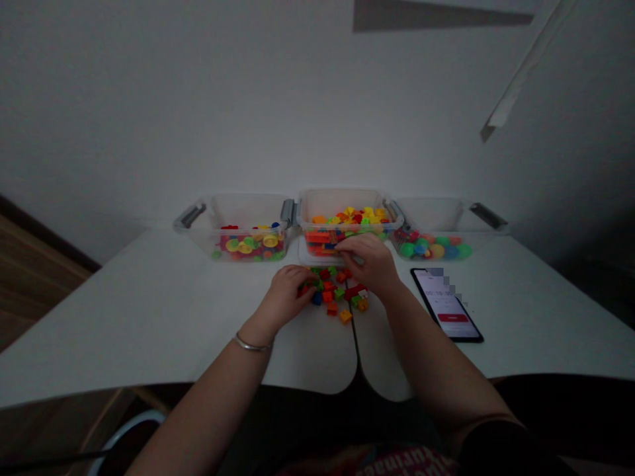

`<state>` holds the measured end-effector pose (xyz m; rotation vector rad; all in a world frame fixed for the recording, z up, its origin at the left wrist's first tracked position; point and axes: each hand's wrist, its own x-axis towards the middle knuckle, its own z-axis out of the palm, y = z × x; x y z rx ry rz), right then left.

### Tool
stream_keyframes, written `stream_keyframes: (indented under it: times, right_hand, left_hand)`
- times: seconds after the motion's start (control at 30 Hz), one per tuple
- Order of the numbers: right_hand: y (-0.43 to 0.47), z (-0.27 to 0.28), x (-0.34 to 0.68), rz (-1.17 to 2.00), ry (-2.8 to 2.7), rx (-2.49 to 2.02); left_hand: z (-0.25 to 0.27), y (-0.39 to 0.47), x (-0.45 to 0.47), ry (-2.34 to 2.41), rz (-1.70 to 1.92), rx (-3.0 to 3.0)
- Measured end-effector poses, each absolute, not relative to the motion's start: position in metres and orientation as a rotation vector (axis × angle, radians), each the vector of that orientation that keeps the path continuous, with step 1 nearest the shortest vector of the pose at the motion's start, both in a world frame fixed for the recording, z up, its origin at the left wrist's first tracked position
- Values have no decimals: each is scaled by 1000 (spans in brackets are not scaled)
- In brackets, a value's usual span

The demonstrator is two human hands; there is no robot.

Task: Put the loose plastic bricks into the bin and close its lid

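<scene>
Small red, green, orange and blue toy bricks (327, 295) lie in a loose pile on the white table. At the pile's left edge is my left hand (290, 294), its fingers and thumb curled around bricks there, partly hiding them. My right hand (371, 261) is above the far right side of the pile, in front of the middle clear plastic box (342, 225). Its thumb and fingertips are drawn together; whatever they hold is too small to make out. That box contains yellow, orange, red and green bricks, and my right fingers cover part of its front wall.
The left clear box (213, 244) holds colourful round and small pieces. A right clear box (436, 215) contains coloured balls. A phone (449, 307) with a lit timer screen lies right of my right forearm. A dark seam (355, 344) runs through the table (124, 311); a wall rises behind.
</scene>
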<state>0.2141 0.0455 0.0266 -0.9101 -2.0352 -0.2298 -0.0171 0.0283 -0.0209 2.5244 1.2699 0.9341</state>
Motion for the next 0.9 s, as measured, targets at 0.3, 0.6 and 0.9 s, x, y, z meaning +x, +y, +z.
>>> stream_keyframes:
  times: [0.3, 0.6, 0.9]
  right_hand:
    - [47, 14, 205, 59, -2466, -1236]
    - [47, 16, 205, 58, -2298, -1315]
    - [41, 12, 191, 103, -2203, -1111]
  left_hand:
    - [-20, 29, -17, 1293, 913, 2529]
    - [-22, 29, -16, 1343, 1045, 2418]
    - [-11, 23, -15, 1379, 1204, 2322]
